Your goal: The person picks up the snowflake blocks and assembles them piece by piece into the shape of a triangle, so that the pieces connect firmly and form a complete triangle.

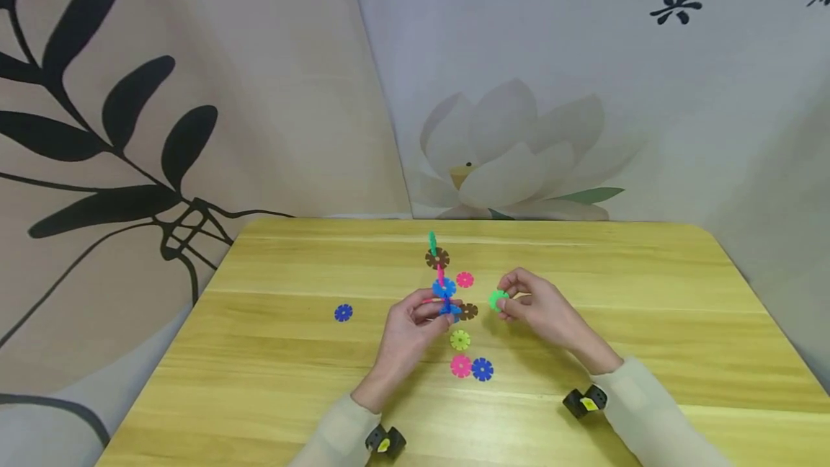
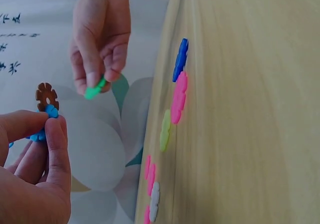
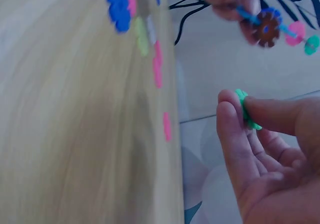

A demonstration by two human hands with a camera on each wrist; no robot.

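Note:
My left hand (image 1: 405,330) grips a chain of interlocking notched plastic discs (image 1: 444,287) between thumb and fingers, held up over the table. Light blue and dark blue discs sit at the fingertips. A brown disc (image 3: 266,30) juts out to the side, and pink, brown and green discs extend toward the far end. To the right, apart from the chain, my right hand (image 1: 538,306) pinches a single green notched disc (image 1: 497,300) between thumb and index finger. The right wrist view shows this green disc (image 3: 244,107) edge-on, partly covered by the fingertips.
On the wooden table (image 1: 246,380) lie loose discs: a yellow-green one (image 1: 460,339), a pink one (image 1: 461,366) beside a blue one (image 1: 483,369), another pink one (image 1: 465,279) farther back, and a blue one (image 1: 343,313) at left. A printed cloth (image 1: 292,92) hangs behind the table.

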